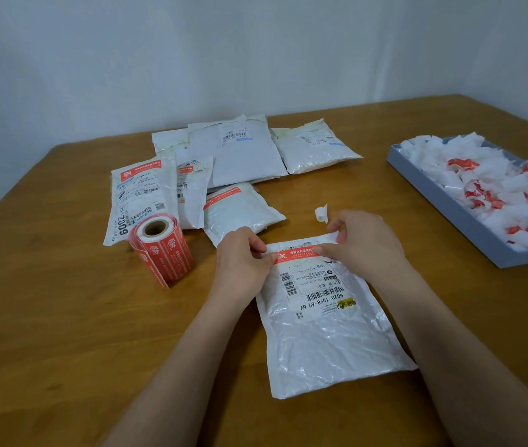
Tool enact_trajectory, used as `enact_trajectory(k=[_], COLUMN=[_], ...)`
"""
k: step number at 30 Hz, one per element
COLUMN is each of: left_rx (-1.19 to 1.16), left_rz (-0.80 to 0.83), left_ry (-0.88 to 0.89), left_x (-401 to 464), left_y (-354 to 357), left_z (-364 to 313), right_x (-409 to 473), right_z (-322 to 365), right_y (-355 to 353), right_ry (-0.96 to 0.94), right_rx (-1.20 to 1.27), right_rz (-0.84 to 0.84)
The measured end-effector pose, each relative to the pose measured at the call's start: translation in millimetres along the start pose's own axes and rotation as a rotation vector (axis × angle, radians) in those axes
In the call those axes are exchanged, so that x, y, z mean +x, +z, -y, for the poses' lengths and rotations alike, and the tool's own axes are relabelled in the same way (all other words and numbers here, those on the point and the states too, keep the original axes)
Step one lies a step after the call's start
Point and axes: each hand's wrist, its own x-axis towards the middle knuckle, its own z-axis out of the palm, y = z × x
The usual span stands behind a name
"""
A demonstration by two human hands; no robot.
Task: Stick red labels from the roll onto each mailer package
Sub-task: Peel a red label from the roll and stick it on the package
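mailer package [327, 337] flat on worktop [62, 317], 6 o'clock | red label [295, 253] across its far edge | left hand [243, 259] grip pinches label's left end; right hand [366, 243] grip pinches its right end | label roll [159, 250] upright, 9 o'clock of hands

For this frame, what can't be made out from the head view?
- Red label: both ends hidden under left hand and right hand.
- Back mailers: overlapped; whether they carry red labels is hidden.
- Tray: cut off by the right edge.
- Roll print: too small to read.
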Motion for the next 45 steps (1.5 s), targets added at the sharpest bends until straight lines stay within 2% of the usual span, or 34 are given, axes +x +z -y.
enact_trajectory(k=[6,10,14,19,24,32,37,45], left_rx=[0.100,0.171,0.289,0.338,0.312,0.408,0.407,0.347], left_rz=[0.029,0.093,0.174,0.117,0.080,0.138,0.169,0.161], left_ry=[0.157,0.262,0.278,0.347,0.366,0.354,0.359,0.332], left_x=[-8.1,-12.2,-14.4,-19.6,-20.2,-22.0,-19.3,-14.6], left_y=[-3.5,-11.7,-16.0,-5.0,2.2,0.9,3.0,3.6], left_z=[1.7,2.7,-7.6,5.8,13.0,8.7,9.9,12.9], right_x=[-4.5,-8.7,-22.8,-32.6,-34.3,-37.8,-39.5,-42.7], right_z=[-1.5,-0.7,1.3,-6.0,-5.6,-5.0,2.2,2.4], right_y=[-2.1,-9.5,-2.8,18.0,18.9,13.7,14.1,9.8], right_ry=[-0.047,-0.262,-0.398,-0.371,-0.377,-0.392,-0.364,-0.295], right_rx=[-0.018,-0.176,-0.214,-0.136,-0.178,-0.258,-0.383,-0.412], right_rz=[-0.045,-0.093,0.021,-0.060,-0.044,-0.008,-0.066,-0.087])
